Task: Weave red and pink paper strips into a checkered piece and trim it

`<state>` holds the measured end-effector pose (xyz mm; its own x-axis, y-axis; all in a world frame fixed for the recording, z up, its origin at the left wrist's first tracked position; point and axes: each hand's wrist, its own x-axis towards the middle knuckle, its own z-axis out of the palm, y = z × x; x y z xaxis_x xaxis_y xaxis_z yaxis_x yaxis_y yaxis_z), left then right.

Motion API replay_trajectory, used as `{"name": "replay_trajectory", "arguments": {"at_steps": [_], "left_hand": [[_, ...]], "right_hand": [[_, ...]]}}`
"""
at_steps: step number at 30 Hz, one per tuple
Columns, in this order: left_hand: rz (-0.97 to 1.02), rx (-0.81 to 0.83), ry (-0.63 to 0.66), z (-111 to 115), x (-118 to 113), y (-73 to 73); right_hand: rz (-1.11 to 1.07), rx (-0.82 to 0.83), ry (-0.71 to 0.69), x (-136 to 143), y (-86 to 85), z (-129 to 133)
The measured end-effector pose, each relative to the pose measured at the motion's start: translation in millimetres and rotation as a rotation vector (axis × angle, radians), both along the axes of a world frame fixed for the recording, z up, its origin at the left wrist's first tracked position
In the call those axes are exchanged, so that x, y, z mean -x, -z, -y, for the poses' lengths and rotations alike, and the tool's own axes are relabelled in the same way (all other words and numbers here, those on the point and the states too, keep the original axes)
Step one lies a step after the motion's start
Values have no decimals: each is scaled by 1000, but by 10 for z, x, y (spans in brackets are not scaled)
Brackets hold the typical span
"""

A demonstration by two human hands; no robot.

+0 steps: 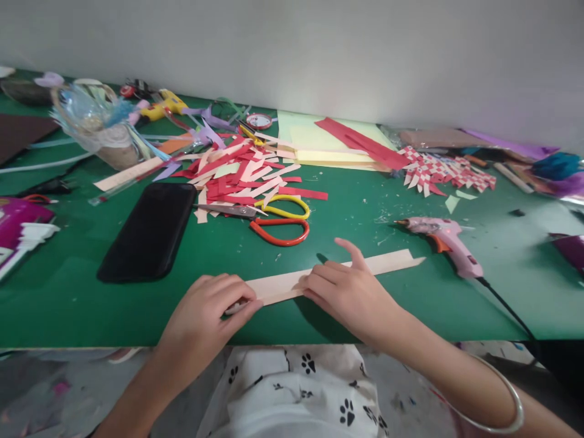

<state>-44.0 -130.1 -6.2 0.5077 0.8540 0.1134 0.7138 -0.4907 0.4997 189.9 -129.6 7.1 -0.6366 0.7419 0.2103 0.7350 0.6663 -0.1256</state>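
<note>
A long pale peach paper strip [279, 286] lies slantwise near the table's front edge, with a fold along its length that shows at the right end. My left hand [212, 304] pinches its left end between thumb and fingers. Farther along, my right hand [342, 289] presses on the strip with curled fingers, thumb and fingertips at its edge and the little finger raised. Beyond the strip lie scissors [280, 222] with one yellow and one red-orange handle, their blades pointing left. A black phone [148, 234] rests flat to the left of them.
Red and peach paper strips [246, 170] are heaped behind the scissors. At right lies a pink glue gun [447, 240] with its cord over the front edge. Woven red-and-white pieces [442, 170], yellow paper sheets [310, 137], a yellow glue gun [164, 106] and a decorated basket [98, 125] stand farther back.
</note>
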Motion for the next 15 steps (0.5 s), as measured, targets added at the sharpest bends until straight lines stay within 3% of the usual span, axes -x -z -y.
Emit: {"name": "replay_trajectory", "arguments": {"at_steps": [4, 7, 10, 12, 15], "left_hand": [[-82, -49, -58, -35, -19, -15], [-159, -272, -87, -52, -78, -14], [-182, -456, 81, -5, -190, -8], [-191, -455, 239, 68, -255, 8], [-240, -461, 295, 186, -267, 57]], "right_hand": [[93, -18, -19, 12, -2, -80], [135, 7, -13, 46, 27, -138], [174, -15, -10, 74, 72, -156], [179, -25, -7, 79, 96, -141], [142, -38, -9, 56, 108, -71]]}}
